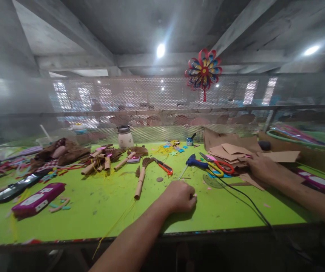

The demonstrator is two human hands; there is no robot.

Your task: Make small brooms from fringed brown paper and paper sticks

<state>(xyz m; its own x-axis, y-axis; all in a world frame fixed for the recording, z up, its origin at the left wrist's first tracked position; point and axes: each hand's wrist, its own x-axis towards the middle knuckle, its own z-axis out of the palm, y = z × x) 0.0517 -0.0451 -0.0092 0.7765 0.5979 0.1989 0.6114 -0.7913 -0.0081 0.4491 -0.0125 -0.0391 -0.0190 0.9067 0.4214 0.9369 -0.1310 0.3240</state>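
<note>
My left hand (pixel 179 196) rests on the green table as a closed fist; what is inside it, if anything, is hidden. Just beyond it lies a blue glue gun (pixel 196 162) with a black cord, a clear glue stick (pixel 182 172) showing at its left end. My right hand (pixel 260 166) reaches over a stack of brown paper pieces (pixel 230 151), its fingers closed on the edge of the paper. Between the hands are red-handled scissors (pixel 225 168) and a yellow-handled pair (pixel 216 172). Left of my fist lies a rolled brown paper tube (pixel 140 184) with a frayed top.
An orange-and-black cutter (pixel 165 167) lies mid-table. Several paper tubes (pixel 107 162) are heaped at left, near a jar (pixel 125 136). Purple boxes (pixel 39 198) sit at left and right. A green basket (pixel 321 140) stands at far right. Perforated mesh (pixel 151 98) backs the table.
</note>
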